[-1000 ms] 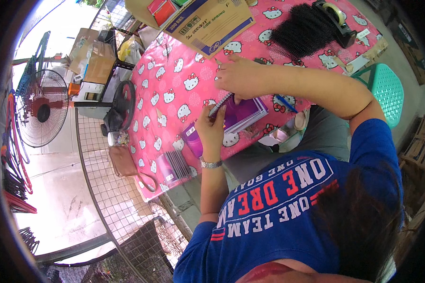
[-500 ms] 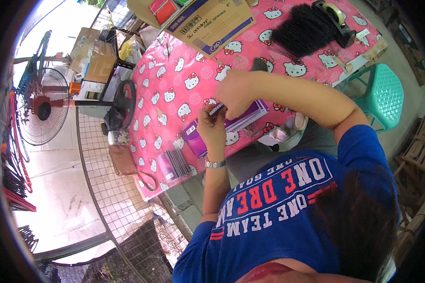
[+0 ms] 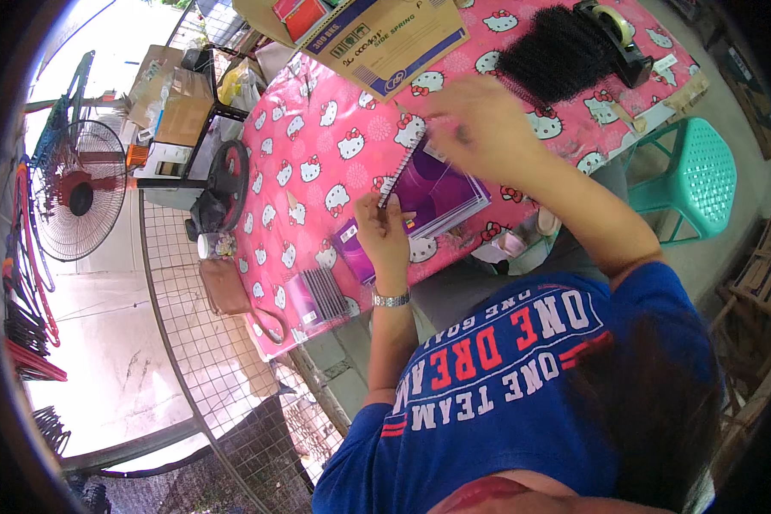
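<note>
A purple notebook [image 3: 433, 184] lies on the pink patterned table, with a coil binding along its left edge. My left hand [image 3: 384, 236] is closed on its near left corner, thumb and fingers at the coil's lower end. Over the notebook's far end is my right hand [image 3: 488, 128], its fingers smeared by motion, so whether they hold anything is unclear. More purple covers and page edges [image 3: 463, 214] show beneath the notebook. Left of my left wrist sits a small stack of coil-bound notebooks [image 3: 319, 295].
A cardboard box [image 3: 390, 47] stands at the far side. To its right are a pile of black binding coils [image 3: 552, 56] and a tape dispenser [image 3: 630, 51]. A brown pouch [image 3: 224, 287] lies by the left edge. A green stool [image 3: 694, 180] stands at right.
My right hand has lifted away from my left hand, moving right and farther off. The notebook's cover and coil edge, covered before, now show. My left hand stays nearly in place.
</note>
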